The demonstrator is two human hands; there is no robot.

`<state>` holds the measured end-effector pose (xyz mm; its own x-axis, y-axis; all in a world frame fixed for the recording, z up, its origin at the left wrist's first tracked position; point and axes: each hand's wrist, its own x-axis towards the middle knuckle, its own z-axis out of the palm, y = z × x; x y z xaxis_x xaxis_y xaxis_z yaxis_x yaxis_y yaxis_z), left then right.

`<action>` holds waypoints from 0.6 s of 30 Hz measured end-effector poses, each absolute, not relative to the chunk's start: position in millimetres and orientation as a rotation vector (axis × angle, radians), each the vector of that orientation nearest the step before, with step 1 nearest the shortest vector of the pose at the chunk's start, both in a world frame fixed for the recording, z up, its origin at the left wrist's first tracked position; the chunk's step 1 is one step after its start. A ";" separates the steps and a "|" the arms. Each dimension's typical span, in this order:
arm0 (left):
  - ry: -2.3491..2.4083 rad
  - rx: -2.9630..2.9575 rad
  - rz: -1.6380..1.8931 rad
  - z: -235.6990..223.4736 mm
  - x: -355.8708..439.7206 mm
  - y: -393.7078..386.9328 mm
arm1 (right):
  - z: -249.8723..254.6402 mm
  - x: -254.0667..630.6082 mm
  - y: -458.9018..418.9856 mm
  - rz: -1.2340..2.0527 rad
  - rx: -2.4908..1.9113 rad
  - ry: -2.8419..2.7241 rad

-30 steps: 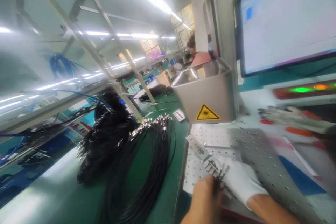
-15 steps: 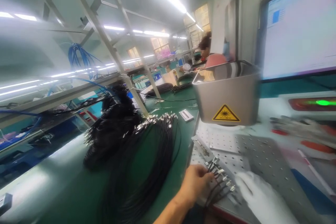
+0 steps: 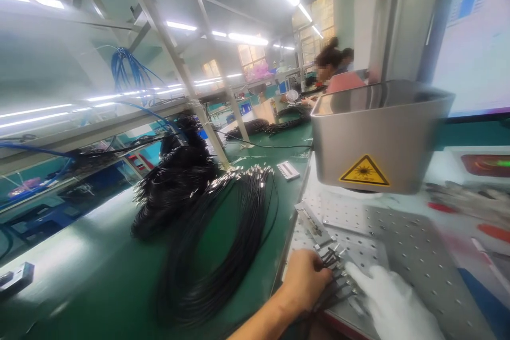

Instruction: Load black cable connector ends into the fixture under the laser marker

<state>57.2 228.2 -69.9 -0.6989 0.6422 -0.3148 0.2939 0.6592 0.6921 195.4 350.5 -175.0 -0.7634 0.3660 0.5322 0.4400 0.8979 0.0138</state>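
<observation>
My bare left hand (image 3: 306, 279) is closed around several black cables (image 3: 331, 287) at the right bench's front edge. The cables end in silvery metal connectors (image 3: 338, 263), which lie side by side on a small metal fixture (image 3: 314, 223). My right hand (image 3: 392, 297), in a white glove, is on the right of the connectors. Its index finger stretches out to the connector ends and seems to touch them; the other fingers are partly hidden. Beneath both hands lies a perforated metal plate (image 3: 422, 249).
A grey metal housing (image 3: 330, 170) with a yellow warning label hangs over the plate. Coiled black cables (image 3: 239, 255) and a darker cable heap (image 3: 175, 186) cover part of the green table (image 3: 99, 271). A monitor (image 3: 478, 58) stands right. Another person (image 3: 330, 66) sits farther back.
The view has swung slightly left, so the housing and monitor appear farther right. My right index finger has come up against the connectors. My left hand keeps hold of the cables.
</observation>
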 end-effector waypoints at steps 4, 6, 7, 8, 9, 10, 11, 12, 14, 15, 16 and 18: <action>2.327 0.705 0.803 -63.5 58.2 229.9 | -172.1 187.2 350.8 0.022 -0.763 -2.731; 2.327 0.696 0.793 -61.4 58.9 230.7 | -155.8 182.6 354.5 0.281 -0.887 -2.796; 2.326 0.693 0.789 -61.1 59.0 231.2 | -145.1 179.8 356.8 0.425 -0.949 -2.810; 2.327 0.691 0.785 -61.2 59.1 231.5 | -133.7 176.6 359.1 0.561 -1.019 -2.829; 2.329 0.689 0.783 -61.6 59.1 231.9 | -122.5 173.0 360.8 0.681 -1.050 -2.867; 2.331 0.686 0.783 -62.2 59.0 232.2 | -112.2 169.3 361.9 0.765 -1.105 -2.902; 2.332 0.686 0.785 -63.0 58.9 232.5 | -103.4 165.6 362.1 0.824 -1.147 -2.937; 2.334 0.693 0.785 -63.9 58.8 232.6 | -96.5 162.2 361.7 0.848 -1.175 -2.963; 2.338 0.713 0.786 -65.9 58.7 232.8 | -87.9 157.0 359.7 0.824 -1.204 -2.999; 2.345 0.725 0.785 -67.1 58.8 232.9 | -85.6 155.4 358.7 0.795 -1.197 -3.020; 2.356 0.735 0.783 -68.4 59.0 232.9 | -84.1 154.5 358.0 0.775 -1.192 -3.043; 2.387 0.762 0.776 -71.3 59.9 232.8 | -81.8 153.8 357.8 0.743 -1.160 -3.103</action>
<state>59.9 232.8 -71.3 -0.7106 0.6407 -0.2908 0.3473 0.6789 0.6469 153.8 357.8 -81.8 -0.7383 0.5596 -0.3765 0.6694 0.6760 -0.3080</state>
